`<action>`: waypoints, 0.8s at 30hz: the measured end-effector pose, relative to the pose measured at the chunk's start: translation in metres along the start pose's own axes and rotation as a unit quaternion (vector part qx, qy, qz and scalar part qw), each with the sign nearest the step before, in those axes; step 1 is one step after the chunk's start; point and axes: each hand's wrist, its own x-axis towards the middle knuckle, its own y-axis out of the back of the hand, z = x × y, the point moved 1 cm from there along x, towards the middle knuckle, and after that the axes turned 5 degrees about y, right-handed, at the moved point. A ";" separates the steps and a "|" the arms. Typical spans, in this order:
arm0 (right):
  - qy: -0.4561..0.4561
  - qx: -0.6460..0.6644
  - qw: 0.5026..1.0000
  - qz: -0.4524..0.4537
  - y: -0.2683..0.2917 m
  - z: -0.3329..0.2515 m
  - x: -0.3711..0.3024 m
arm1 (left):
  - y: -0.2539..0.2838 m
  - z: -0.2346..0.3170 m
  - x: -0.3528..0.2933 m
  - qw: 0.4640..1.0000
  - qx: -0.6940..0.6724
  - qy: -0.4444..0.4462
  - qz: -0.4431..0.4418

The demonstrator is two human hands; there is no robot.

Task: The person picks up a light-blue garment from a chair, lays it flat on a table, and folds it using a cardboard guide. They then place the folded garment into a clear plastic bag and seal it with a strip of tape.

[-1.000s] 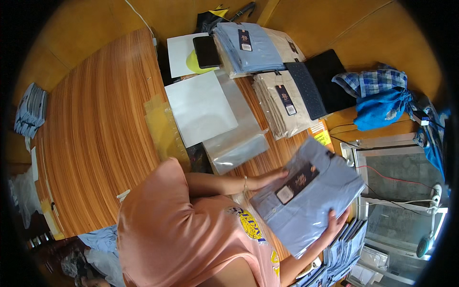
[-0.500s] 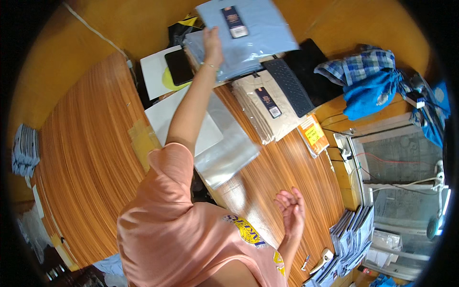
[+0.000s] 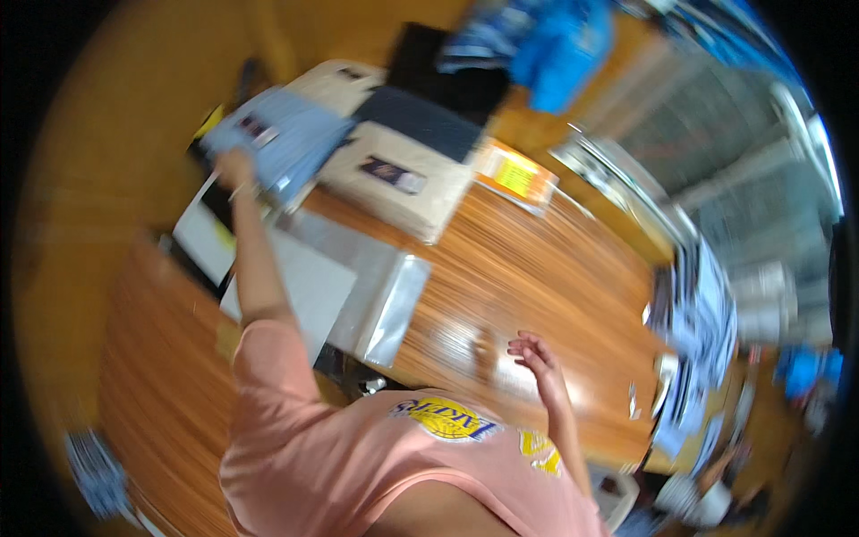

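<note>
My left hand [image 3: 234, 168] is at the near left edge of a folded light-blue shirt in clear packaging [image 3: 284, 143], which has a dark tag. The fingers look closed on that edge, though motion blurs them. The shirt lies at the far left of the table. Beside it on the right sits a stack of folded beige garments [image 3: 394, 183] with a dark tag. Over the table's near side, my right hand [image 3: 540, 362] hangs with loosely curved fingers apart, holding nothing.
A clear plastic bag [image 3: 385, 286] and a white sheet [image 3: 309, 277] lie on the wooden table [image 3: 528, 259]. Farther back are a dark navy folded piece [image 3: 416, 121] and an orange-yellow packet [image 3: 517, 174]. Packaged garments [image 3: 693, 313] are stacked at the right edge.
The light-blue shirt has come down from a raised position onto the far left pile, with my left hand at its edge. My view has turned rightward. My right hand stays empty.
</note>
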 end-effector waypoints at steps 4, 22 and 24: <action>-0.061 -0.039 0.995 0.062 0.040 0.030 -0.031 | -0.021 -0.029 0.004 0.973 0.180 -0.142 0.000; -0.028 0.091 0.991 0.093 0.107 0.175 -0.194 | 0.023 0.087 -0.432 0.881 -0.395 -0.258 -0.008; 0.001 0.078 0.990 0.114 0.134 0.189 -0.218 | 0.004 0.112 -0.530 0.815 -0.477 -0.305 -0.124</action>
